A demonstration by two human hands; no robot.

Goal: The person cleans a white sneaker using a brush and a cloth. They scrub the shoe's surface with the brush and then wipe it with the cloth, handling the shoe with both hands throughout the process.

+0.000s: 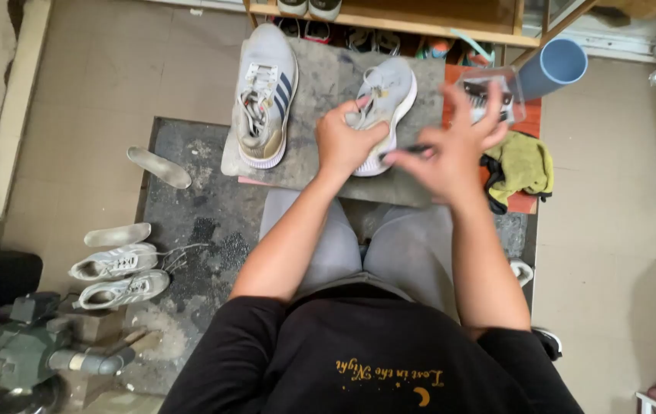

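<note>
A: Where is the left hand (343,142)?

B: Forearm stretched forward from the lap, fingers curled and clamped on the side of a light grey sneaker (385,103) lying on the grey work slab (328,84).

A: And the right hand (451,149)?

B: Raised just right of that shoe, blurred. Thumb and forefinger pinch a thin dark tool (408,151), its tip close to the shoe's white sole; the other fingers fan upward, spread loose.

A: What else is on the slab?

B: A second sneaker (265,96), striped on its side, sits to the left, apart from the held one, laces loosened.

A: Around it?

B: A clear plastic box (489,96) behind the right fingers, a yellow-green cloth (523,165), a blue tube (554,67), and on the floor left, a loose insole (159,167) and two more white shoes (117,276).
</note>
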